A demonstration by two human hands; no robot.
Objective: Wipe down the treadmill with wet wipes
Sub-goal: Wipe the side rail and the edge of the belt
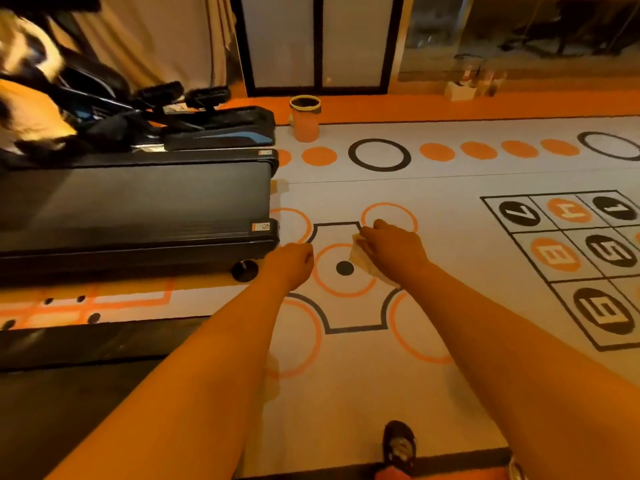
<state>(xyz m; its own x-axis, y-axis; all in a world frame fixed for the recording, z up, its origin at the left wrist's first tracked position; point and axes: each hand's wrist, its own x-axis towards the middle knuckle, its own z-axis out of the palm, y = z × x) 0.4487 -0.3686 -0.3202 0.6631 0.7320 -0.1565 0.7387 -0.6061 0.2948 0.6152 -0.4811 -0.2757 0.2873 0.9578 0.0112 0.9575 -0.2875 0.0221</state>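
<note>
Standing over a pale floor mat [346,375] printed with orange rings and numbered squares, spread beneath both hands. Just left of the left hand [294,263], the rear end of the treadmill [138,202]: long dark belt, black side rails, near rear corner close beside the knuckles. Well beyond both hands, by the far wall, an orange bin [304,119] with a dark rim.

Left hand with fingers curled in, nothing visible inside them, hanging free above the mat. Right hand [393,247] just to its right, fingers closed round a crumpled pale wet wipe [367,261] trailing down from under the palm, clear of the treadmill and touching no part of it.

Probably between strokes: wipe in hand but off the machine. Cannot tell whether fresh or already used.

If fresh, next move likely calls for swinging the right hand leftward past the left one, flattening the wipe against the rear rail, then drawing it along with steady pressure. If spent, calls instead for carrying it forward, far ahead of both hands, to the bin.
</note>
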